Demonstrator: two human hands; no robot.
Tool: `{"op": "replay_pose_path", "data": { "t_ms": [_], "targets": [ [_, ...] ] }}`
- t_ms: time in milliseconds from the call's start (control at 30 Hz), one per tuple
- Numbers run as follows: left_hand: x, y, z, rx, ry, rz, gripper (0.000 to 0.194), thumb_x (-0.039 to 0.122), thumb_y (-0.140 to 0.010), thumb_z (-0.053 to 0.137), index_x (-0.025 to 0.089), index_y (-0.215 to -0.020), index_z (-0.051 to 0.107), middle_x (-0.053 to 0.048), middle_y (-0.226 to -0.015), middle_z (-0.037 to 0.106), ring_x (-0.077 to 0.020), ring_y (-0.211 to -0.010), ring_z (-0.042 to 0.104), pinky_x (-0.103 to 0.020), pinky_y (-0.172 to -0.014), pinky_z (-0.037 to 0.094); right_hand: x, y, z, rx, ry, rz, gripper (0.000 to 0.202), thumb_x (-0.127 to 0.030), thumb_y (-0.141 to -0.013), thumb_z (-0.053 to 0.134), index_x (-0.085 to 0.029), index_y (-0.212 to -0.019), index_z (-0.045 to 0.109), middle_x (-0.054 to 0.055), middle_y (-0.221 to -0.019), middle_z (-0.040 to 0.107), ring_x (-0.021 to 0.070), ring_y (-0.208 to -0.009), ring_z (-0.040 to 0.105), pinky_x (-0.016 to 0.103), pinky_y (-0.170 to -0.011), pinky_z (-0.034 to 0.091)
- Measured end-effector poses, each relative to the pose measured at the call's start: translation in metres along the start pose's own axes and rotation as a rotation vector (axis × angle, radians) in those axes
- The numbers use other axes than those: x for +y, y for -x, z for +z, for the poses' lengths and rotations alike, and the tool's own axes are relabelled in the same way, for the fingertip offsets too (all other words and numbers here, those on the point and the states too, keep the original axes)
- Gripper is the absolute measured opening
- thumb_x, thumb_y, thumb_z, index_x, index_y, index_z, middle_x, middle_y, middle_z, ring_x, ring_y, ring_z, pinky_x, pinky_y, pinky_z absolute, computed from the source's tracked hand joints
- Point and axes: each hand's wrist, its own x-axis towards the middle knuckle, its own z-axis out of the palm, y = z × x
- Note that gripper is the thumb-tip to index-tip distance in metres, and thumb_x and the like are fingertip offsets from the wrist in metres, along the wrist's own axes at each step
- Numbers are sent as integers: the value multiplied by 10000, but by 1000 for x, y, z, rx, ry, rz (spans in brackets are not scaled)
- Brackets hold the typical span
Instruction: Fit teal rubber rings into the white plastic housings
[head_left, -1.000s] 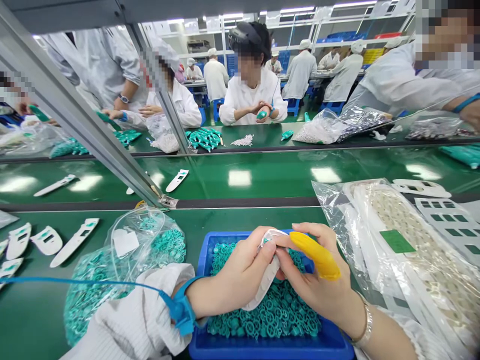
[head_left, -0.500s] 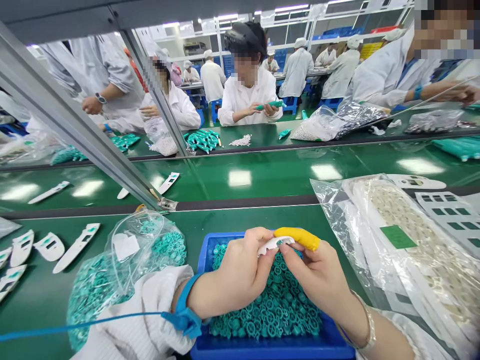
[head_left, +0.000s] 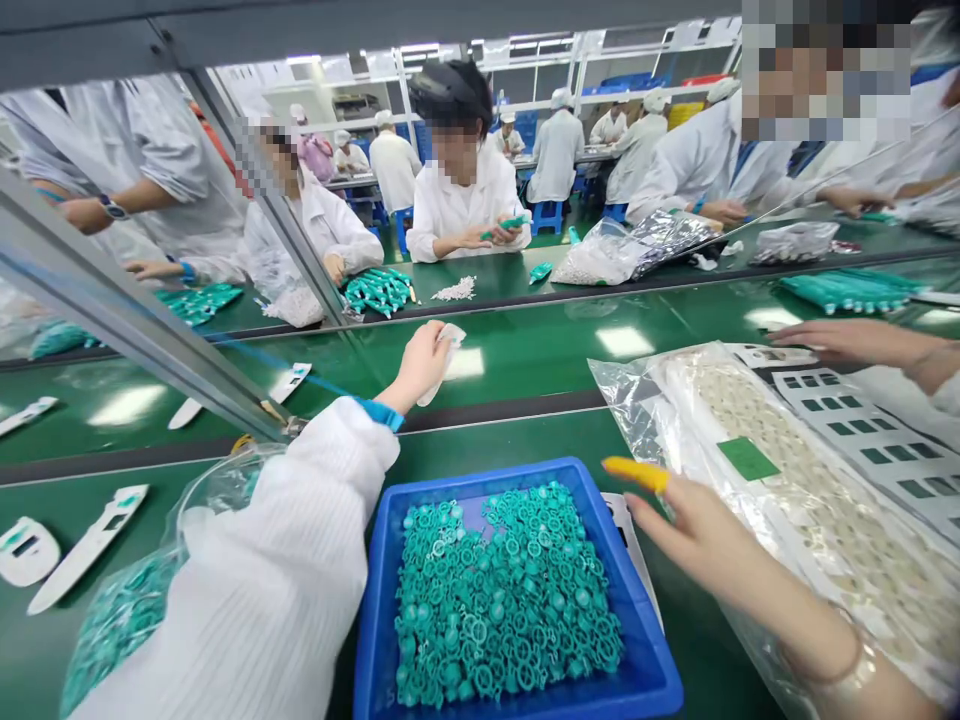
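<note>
Stretched forward over the green belt, my left hand [head_left: 421, 368] is closed on a white plastic shell [head_left: 448, 358], partly hidden by the fingers. My right hand [head_left: 679, 515], a yellow cot on one finger, hangs over the right rim of the blue tray [head_left: 375, 560]. Its fingers are apart and hold nothing. Small teal ring-shaped parts [head_left: 510, 590] fill most of that tray. Under the right hand, a white sheet or piece [head_left: 634, 555] sticks out beside the tray.
More white shells [head_left: 94, 550] lie at left, by a bag of teal parts [head_left: 120, 620]. A metal post [head_left: 150, 300] slants across the left. On the right lies a plastic bag of flat pieces [head_left: 742, 420], with another person's hand [head_left: 847, 340] beyond. Co-workers sit across the belt [head_left: 540, 345].
Both hands were together over the tray, holding the white shell. My left hand has carried it forward to the belt; my right hand has let go and moved right. The view has shifted.
</note>
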Motion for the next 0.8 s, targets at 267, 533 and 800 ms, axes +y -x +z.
{"op": "replay_pose_path", "data": {
  "t_ms": [267,533,800],
  "targets": [
    [-57,-26,29,26,-89,-395,346,248,-853,486,65,-1146,482,-218,-1298,394,-361,-1249,303,-591,-979,212,24,39,39,-117,314,242,334,-295,-848,454,-207,-525,469,22,-506,573,171,-383,556,275,-363,400],
    [16,10,-3,-199,157,-25,350,304,-870,471,146,-1180,507,-113,-1298,482,-224,-1217,407,-338,-1018,303,-1,-23,-16,212,182,144,335,-376,-812,498,-229,-527,401,-40,-358,449,126,-314,459,248,-358,318],
    [71,125,-30,-630,1193,-302,291,238,-808,510,168,-1090,518,-53,-917,635,-138,-733,600,-204,-558,443,-72,-63,6,-190,-252,-59,217,-289,-879,443,-182,-723,550,-16,-586,609,96,-471,552,206,-428,417]
  ]
}}
